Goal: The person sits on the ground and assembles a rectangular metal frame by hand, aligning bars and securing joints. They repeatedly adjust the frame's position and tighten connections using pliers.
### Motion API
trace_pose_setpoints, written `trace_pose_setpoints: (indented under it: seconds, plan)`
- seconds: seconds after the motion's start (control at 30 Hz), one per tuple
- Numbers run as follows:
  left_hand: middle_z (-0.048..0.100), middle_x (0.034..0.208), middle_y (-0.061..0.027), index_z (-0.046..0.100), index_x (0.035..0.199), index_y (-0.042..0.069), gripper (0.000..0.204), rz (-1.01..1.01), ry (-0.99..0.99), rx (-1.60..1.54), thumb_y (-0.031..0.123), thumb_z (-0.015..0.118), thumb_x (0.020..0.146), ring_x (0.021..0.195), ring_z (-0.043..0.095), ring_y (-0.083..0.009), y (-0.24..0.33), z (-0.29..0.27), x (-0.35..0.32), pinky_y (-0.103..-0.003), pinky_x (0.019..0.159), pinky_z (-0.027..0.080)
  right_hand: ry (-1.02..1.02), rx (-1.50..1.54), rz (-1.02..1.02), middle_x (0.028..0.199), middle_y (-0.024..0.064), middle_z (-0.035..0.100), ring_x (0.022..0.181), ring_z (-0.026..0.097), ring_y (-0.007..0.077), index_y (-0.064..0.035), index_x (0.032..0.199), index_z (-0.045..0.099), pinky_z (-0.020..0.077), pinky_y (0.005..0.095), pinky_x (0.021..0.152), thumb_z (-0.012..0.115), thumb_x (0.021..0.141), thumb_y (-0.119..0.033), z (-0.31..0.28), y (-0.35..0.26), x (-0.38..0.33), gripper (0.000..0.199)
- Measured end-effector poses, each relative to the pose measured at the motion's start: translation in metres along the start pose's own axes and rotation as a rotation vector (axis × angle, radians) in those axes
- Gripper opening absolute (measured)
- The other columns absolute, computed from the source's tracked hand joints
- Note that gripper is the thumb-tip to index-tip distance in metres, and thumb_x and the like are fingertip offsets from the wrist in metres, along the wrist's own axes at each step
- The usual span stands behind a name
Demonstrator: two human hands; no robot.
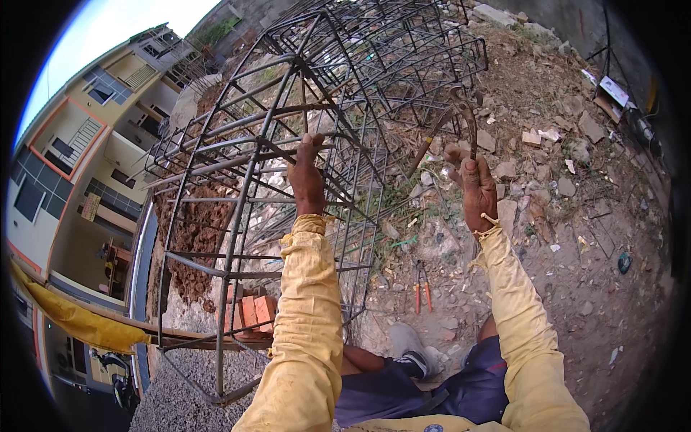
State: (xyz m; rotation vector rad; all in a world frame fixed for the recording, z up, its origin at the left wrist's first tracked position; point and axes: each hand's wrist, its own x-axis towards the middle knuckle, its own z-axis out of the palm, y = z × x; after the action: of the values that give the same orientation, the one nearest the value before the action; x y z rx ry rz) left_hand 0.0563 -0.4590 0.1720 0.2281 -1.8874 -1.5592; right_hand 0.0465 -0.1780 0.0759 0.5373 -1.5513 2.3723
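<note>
My left hand [306, 180] is closed around a thin steel bar at the upper part of a rebar cage [248, 187]. That cage, made of long bars with square stirrups, stands in front of me on the left. On the right, clear of the cage, my right hand [476, 191] is raised and closed on the handle of dark metal pincers [468, 115]. Their jaws point up and away from me; a second handle with a yellow band slants down to the left, outside my grip. Red-handled cutters [422, 289] lie on the ground below, between my forearms.
More rebar cages [410, 57] lie at the far side. Red bricks [255, 313] sit behind the near cage, by a wooden plank and a yellow tarp [79, 313]. Rubble [568, 187] covers the ground at right, up to a grey wall [568, 21]. Buildings [79, 165] stand left.
</note>
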Motion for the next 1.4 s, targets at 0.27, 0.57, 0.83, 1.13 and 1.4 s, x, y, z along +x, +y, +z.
trace_pose_setpoints:
  seconds: [0.27, 0.57, 0.83, 1.13, 1.4]
  plan:
    - [0.069, 0.099, -0.0139, 0.067, 0.095, -0.002, 0.043, 0.136, 0.022, -0.064, 0.035, 0.046, 0.1, 0.098, 0.064, -0.0209, -0.024, 0.006, 0.005, -0.034, 0.096, 0.043, -0.181, 0.215, 0.364, 0.08, 0.0115, 0.063, 0.051, 0.061, 0.015, -0.0055, 0.123, 0.036, 0.0495, 0.0305, 0.043, 0.047, 0.101, -0.027, 0.057, -0.03, 0.053, 0.032]
    - [0.069, 0.094, -0.0103, 0.065, 0.1, 0.002, 0.031, 0.295, 0.056, 0.108, 0.024, 0.044, 0.101, 0.088, 0.064, -0.0204, -0.04, 0.007, 0.007, -0.034, 0.084, 0.047, -0.458, -0.114, 0.475, 0.063, 0.0049, 0.057, 0.042, 0.053, 0.012, -0.0066, 0.133, 0.034, 0.0428, 0.0283, 0.037, 0.051, 0.099, -0.021, 0.1, 0.005, 0.058, 0.041]
    - [0.067, 0.097, -0.0061, 0.056, 0.118, 0.009, 0.029, 0.638, 0.078, 0.642, -0.003, 0.048, 0.092, 0.084, 0.061, -0.0236, -0.055, -0.001, 0.007, -0.035, 0.074, 0.046, -0.224, 0.108, 0.514, 0.063, 0.0075, 0.058, 0.038, 0.052, 0.0147, -0.0028, 0.133, 0.038, 0.0435, 0.0296, 0.033, 0.049, 0.099, -0.02, 0.1, 0.001, 0.068, 0.04]
    - [0.067, 0.081, -0.0001, 0.067, 0.083, 0.008, 0.035, 0.303, 0.135, 0.079, 0.034, 0.048, 0.097, 0.069, 0.048, -0.0078, -0.038, 0.013, 0.0, -0.025, 0.065, 0.034, -0.558, -0.04, 0.57, 0.062, 0.0045, 0.057, 0.042, 0.052, 0.0115, -0.0013, 0.111, 0.05, 0.0413, 0.0249, 0.039, 0.069, 0.089, -0.025, 0.092, 0.023, 0.046, 0.037]
    - [0.066, 0.084, -0.0023, 0.065, 0.083, 0.005, 0.036, 0.151, 0.109, -0.091, 0.032, 0.048, 0.099, 0.071, 0.05, -0.0109, -0.029, 0.01, -0.003, -0.028, 0.068, 0.037, -0.174, -0.23, 0.159, 0.081, 0.0116, 0.066, 0.072, 0.063, 0.0241, -0.0063, 0.092, 0.061, 0.0504, 0.0354, 0.072, 0.071, 0.07, -0.027, 0.138, 0.107, 0.059, 0.032]
